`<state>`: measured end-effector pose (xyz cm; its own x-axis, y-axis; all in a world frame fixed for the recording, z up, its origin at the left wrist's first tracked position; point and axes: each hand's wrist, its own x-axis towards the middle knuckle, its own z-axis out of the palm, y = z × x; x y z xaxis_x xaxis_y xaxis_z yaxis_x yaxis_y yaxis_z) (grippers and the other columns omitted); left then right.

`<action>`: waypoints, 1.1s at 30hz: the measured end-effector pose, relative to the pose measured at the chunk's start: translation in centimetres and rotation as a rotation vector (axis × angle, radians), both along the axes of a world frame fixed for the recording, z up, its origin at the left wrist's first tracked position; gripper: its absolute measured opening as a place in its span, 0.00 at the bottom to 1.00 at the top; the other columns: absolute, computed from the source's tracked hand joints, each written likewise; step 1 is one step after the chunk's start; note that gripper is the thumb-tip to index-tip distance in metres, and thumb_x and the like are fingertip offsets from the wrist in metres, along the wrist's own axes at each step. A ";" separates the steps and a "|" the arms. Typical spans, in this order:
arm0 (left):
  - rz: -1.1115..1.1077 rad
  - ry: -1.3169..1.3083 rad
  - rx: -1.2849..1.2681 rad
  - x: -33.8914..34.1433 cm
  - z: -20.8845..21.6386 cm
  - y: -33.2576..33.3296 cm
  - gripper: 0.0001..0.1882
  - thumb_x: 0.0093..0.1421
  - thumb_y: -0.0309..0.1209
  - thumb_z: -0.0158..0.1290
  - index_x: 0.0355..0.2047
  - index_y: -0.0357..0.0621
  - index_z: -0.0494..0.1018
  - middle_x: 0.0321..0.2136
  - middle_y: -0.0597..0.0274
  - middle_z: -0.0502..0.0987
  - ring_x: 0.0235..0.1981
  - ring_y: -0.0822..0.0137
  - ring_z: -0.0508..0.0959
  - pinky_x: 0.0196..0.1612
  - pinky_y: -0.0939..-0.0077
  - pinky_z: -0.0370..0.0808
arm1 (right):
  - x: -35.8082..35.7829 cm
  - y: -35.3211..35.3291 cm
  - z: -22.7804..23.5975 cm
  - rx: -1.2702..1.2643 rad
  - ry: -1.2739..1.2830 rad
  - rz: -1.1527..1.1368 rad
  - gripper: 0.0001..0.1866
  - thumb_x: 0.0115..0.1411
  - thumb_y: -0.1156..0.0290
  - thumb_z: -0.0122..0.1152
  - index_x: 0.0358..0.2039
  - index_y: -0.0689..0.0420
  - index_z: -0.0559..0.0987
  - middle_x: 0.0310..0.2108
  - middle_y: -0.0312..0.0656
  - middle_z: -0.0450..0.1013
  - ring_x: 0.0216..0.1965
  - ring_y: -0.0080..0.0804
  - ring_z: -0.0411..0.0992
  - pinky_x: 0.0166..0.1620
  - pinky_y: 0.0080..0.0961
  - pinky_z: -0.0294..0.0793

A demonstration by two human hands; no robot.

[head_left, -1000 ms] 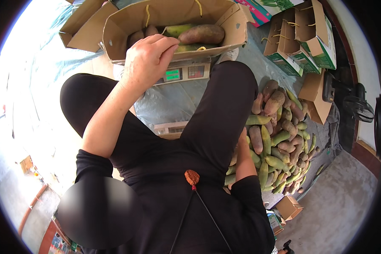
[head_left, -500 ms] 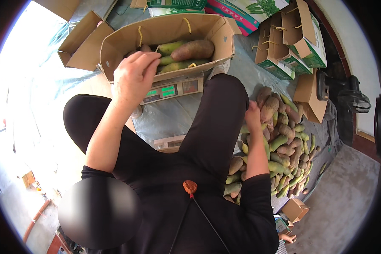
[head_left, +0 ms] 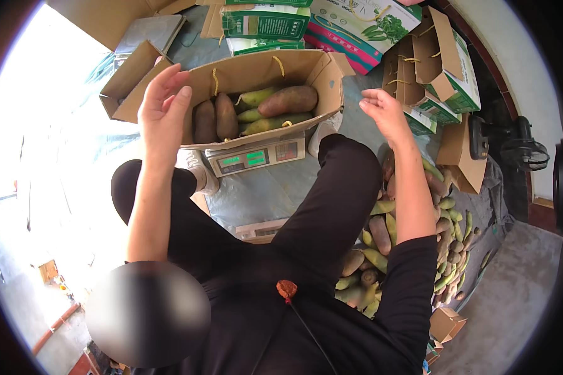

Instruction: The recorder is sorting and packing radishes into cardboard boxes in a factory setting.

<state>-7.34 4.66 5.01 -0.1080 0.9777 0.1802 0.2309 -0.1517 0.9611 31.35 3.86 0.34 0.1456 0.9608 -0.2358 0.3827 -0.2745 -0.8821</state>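
Note:
An open cardboard box (head_left: 200,74) with yellow rope handles sits on a weighing scale (head_left: 256,157) with a lit green display. Inside lie several radishes: long green ones (head_left: 256,98) and thick brownish ones (head_left: 288,102). My left hand (head_left: 162,112) is raised over the box's left end, fingers apart and nothing in it; whether it touches the cardboard I cannot tell. Beyond the right end hovers my right hand (head_left: 386,115), its thumb away from its fingers, also holding nothing.
A large heap of green and brown radishes (head_left: 447,250) lies on my right. Open boxes (head_left: 444,56) and a black fan (head_left: 524,147) stand at the right back; green cartons (head_left: 266,22) are beyond the box. Another open box (head_left: 128,87) is at the left.
My left hand has lifted out of the box and moved left, uncovering two brown radishes. My right hand has risen from the heap toward the box's right end.

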 end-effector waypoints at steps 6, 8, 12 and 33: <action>-0.038 0.313 -0.061 -3.9 1.6 2.3 0.28 0.56 0.29 0.55 0.57 0.48 0.62 0.51 0.55 0.70 0.55 0.61 0.67 0.54 0.66 0.65 | -0.8 3.0 1.0 0.042 -0.118 0.069 0.19 0.53 0.70 0.61 0.44 0.63 0.75 0.39 0.47 0.75 0.41 0.31 0.73 0.44 0.26 0.71; -0.003 0.392 -0.211 -6.9 0.6 3.4 0.36 0.55 0.35 0.57 0.62 0.50 0.55 0.55 0.49 0.65 0.58 0.54 0.63 0.56 0.61 0.63 | -2.0 4.1 1.1 0.129 -0.213 0.156 0.18 0.52 0.69 0.62 0.43 0.62 0.76 0.38 0.46 0.75 0.40 0.31 0.74 0.43 0.27 0.72; 0.043 0.420 -0.641 -9.2 -0.7 4.1 0.45 0.54 0.50 0.55 0.66 0.52 0.45 0.59 0.49 0.59 0.59 0.53 0.61 0.52 0.47 0.61 | -5.2 5.9 1.7 0.152 -0.292 0.298 0.17 0.50 0.66 0.63 0.40 0.59 0.77 0.33 0.44 0.77 0.36 0.33 0.75 0.41 0.28 0.73; -0.232 0.512 -0.774 -10.1 -5.6 5.7 0.23 0.56 0.32 0.54 0.52 0.41 0.65 0.37 0.58 0.74 0.37 0.69 0.72 0.40 0.74 0.69 | -8.3 9.6 2.9 0.035 -0.367 0.409 0.12 0.51 0.65 0.62 0.32 0.59 0.79 0.26 0.40 0.76 0.28 0.26 0.73 0.34 0.24 0.71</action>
<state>-17.42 10.37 -0.64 0.0164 0.8328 -0.5533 0.6949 0.3884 0.6052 23.07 13.42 3.25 -0.1744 0.9627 -0.2070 0.7362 -0.0121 -0.6766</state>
